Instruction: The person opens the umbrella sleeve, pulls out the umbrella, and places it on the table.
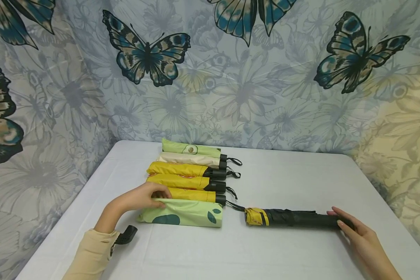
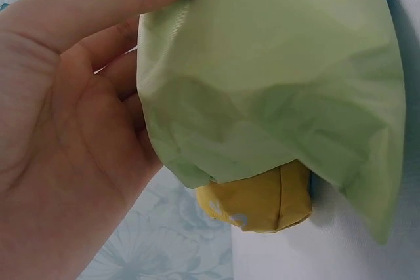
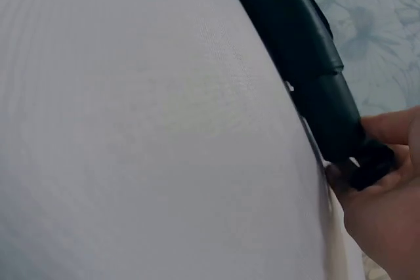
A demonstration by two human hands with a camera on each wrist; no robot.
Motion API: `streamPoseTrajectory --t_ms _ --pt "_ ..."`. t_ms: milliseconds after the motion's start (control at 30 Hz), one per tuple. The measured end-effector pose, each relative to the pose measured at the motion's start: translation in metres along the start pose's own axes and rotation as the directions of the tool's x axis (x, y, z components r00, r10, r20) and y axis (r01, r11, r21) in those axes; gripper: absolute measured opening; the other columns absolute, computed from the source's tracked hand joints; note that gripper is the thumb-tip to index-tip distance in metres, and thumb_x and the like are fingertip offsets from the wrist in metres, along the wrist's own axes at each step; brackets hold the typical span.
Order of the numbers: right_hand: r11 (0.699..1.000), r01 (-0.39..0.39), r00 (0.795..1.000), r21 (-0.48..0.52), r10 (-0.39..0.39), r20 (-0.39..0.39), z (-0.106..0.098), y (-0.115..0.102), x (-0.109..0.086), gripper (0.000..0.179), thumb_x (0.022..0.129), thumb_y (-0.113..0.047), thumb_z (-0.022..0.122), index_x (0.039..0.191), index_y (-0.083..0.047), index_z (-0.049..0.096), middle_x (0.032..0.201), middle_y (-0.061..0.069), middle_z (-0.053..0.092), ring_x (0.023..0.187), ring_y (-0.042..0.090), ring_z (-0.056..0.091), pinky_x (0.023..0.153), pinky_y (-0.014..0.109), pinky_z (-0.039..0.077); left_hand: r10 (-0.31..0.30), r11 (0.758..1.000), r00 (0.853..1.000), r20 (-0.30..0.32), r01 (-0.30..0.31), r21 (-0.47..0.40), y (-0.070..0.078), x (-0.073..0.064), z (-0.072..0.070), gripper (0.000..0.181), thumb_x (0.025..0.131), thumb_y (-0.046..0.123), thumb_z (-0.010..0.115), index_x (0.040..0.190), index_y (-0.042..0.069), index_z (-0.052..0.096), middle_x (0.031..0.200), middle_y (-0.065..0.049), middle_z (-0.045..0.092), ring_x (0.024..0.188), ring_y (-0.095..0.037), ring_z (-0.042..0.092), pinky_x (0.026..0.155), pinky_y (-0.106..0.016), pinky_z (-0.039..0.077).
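My left hand pinches the left part of a light green umbrella sleeve with dark green spots. Thumb on the near side and fingers behind, it holds the sleeve's end in the left wrist view, where the fabric looks loose and creased. A folded black umbrella with a yellow patterned end lies to the right on the table. Its handle end is between the thumb and fingers of my right hand, with a dark wrist strap by the palm in the right wrist view.
Behind the sleeve, several folded umbrellas lie in a row: yellow ones, a cream one and a green avocado-print one. Their black handles and straps point right. The white-covered table meets butterfly-print cloth at the back.
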State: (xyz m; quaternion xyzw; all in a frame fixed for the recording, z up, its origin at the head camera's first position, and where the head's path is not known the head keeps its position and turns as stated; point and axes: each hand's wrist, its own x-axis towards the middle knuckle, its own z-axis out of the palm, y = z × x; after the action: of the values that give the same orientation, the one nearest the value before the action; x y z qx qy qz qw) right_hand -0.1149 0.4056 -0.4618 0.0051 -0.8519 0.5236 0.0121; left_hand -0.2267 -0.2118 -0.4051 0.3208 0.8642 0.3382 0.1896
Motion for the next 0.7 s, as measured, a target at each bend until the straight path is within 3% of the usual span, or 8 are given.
streamPoseTrajectory --t_ms 100,167,433,700 --pt "0.995 0.054 0.998 -0.087 -0.057 -0.036 0.001 -0.001 -0.001 0.048 0.104 -0.018 0.046 0.151 -0.009 0.037 0.125 -0.035 0.057 0.118 -0.032 0.034 0.084 -0.004 0.033 0.002 1.0 1.0 -0.002 -0.002 0.004 0.0 0.0 0.0 0.019 0.087 0.016 0.073 0.105 0.017 0.069 0.1 0.002 0.069 0.092 -0.008 0.064 0.081 -0.024 0.055" --pt "0.994 0.059 0.997 -0.091 -0.063 -0.038 0.0 -0.002 -0.002 0.048 0.104 -0.018 0.046 0.15 -0.008 0.038 0.125 -0.034 0.058 0.119 -0.031 0.034 0.085 -0.004 0.033 0.004 1.0 1.0 -0.002 -0.004 0.007 -0.001 0.0 0.0 0.019 0.087 0.016 0.073 0.105 0.017 0.069 0.1 0.003 0.069 0.092 -0.008 0.064 0.081 -0.024 0.055" --pt "0.999 0.002 1.0 0.041 -0.002 -0.001 -0.004 -0.008 -0.001 0.049 0.104 -0.021 0.048 0.15 -0.007 0.038 0.129 -0.028 0.06 0.118 -0.028 0.04 0.084 -0.003 0.037 0.0 1.0 1.0 -0.009 0.0 0.012 0.0 0.0 0.0 0.02 0.087 0.018 0.074 0.106 0.016 0.069 0.1 0.002 0.069 0.09 -0.007 0.063 0.08 -0.024 0.055" --pt "0.996 -0.032 0.999 0.078 0.032 0.009 -0.007 -0.01 0.002 0.049 0.103 -0.023 0.049 0.149 -0.008 0.039 0.129 -0.028 0.059 0.116 -0.026 0.043 0.082 -0.002 0.039 0.01 1.0 0.999 -0.033 -0.01 0.011 0.003 0.001 -0.001 0.021 0.085 0.022 0.076 0.104 0.016 0.069 0.099 0.002 0.069 0.089 -0.008 0.063 0.08 -0.025 0.055"
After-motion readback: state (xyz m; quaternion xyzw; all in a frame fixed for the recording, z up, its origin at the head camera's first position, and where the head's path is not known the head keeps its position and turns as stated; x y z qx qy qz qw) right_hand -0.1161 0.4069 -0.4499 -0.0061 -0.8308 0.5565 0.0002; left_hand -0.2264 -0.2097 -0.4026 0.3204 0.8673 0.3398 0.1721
